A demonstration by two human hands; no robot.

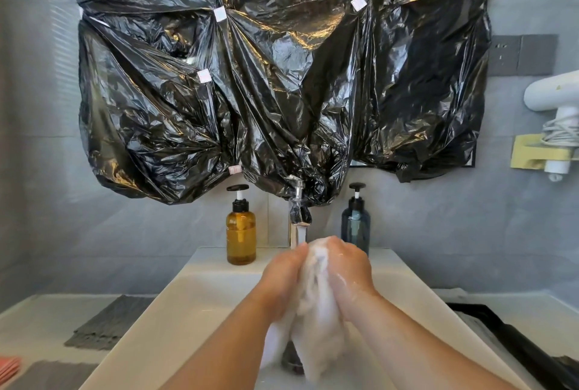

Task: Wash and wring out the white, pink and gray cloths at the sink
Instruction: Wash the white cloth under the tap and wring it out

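The wet white cloth (316, 311) is bunched between both my hands over the white sink (194, 302). My left hand (283, 277) grips its left side and my right hand (349, 270) grips its right side, fingers curled into the fabric. Water runs from the faucet (297, 214) onto the top of the cloth. A gray cloth (106, 322) lies flat on the counter to the left. A pink cloth (9, 366) shows at the bottom left edge.
An amber pump bottle (240, 233) stands left of the faucet and a dark blue pump bottle (355, 226) right of it. Black plastic sheeting (275, 76) covers the wall above. A black tray (513, 336) sits on the right counter. A white hair dryer (557, 101) hangs at right.
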